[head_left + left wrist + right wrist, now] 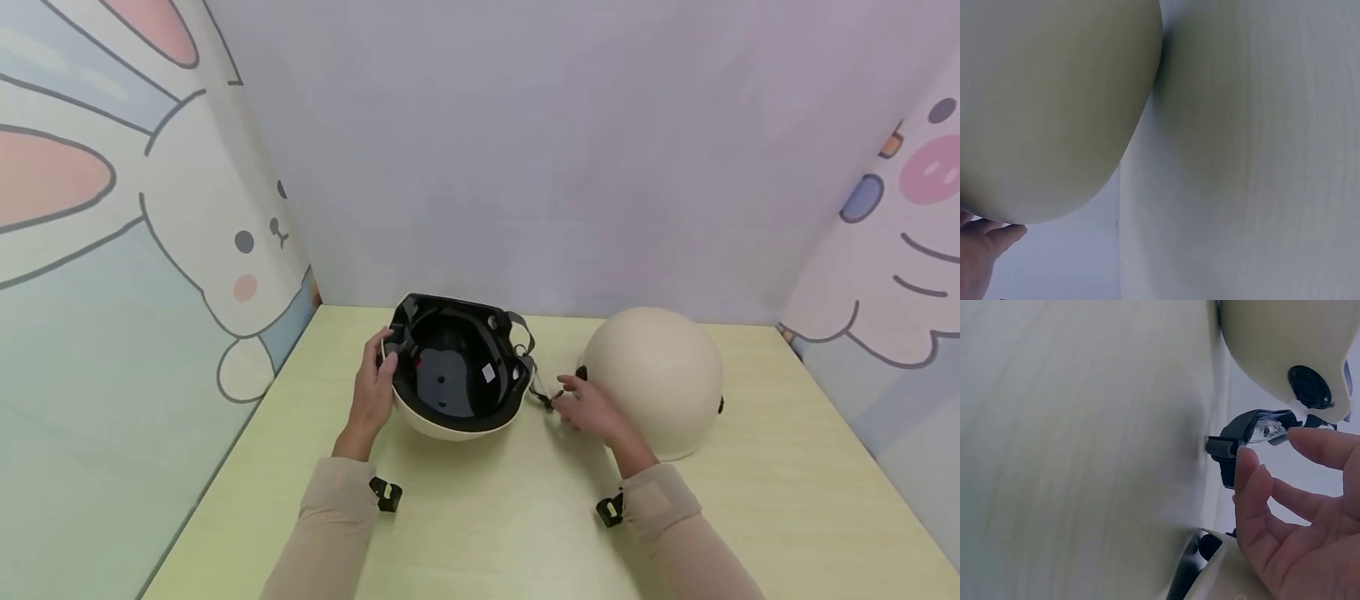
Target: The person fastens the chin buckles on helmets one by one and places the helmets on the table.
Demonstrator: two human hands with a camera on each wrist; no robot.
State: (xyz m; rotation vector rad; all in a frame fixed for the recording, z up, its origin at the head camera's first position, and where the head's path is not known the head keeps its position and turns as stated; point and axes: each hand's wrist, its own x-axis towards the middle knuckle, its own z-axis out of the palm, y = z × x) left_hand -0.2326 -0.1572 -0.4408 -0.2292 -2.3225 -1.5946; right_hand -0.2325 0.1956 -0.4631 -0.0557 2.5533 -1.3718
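An upturned cream helmet with a black inner lining shows its hollow side in the head view. My left hand grips its left rim, thumb over the edge; only the fingertips show against the shell in the left wrist view. From the helmet's right side hangs a dark chin strap with a black buckle and a clear plastic wrap. My right hand is at this strap, thumb and fingers apart, fingertips right beside the buckle.
A second cream helmet sits dome up on the pale wooden table, just right of my right hand. A plain pale wall stands behind, with cartoon-printed panels at both sides. Each wrist wears a small black camera.
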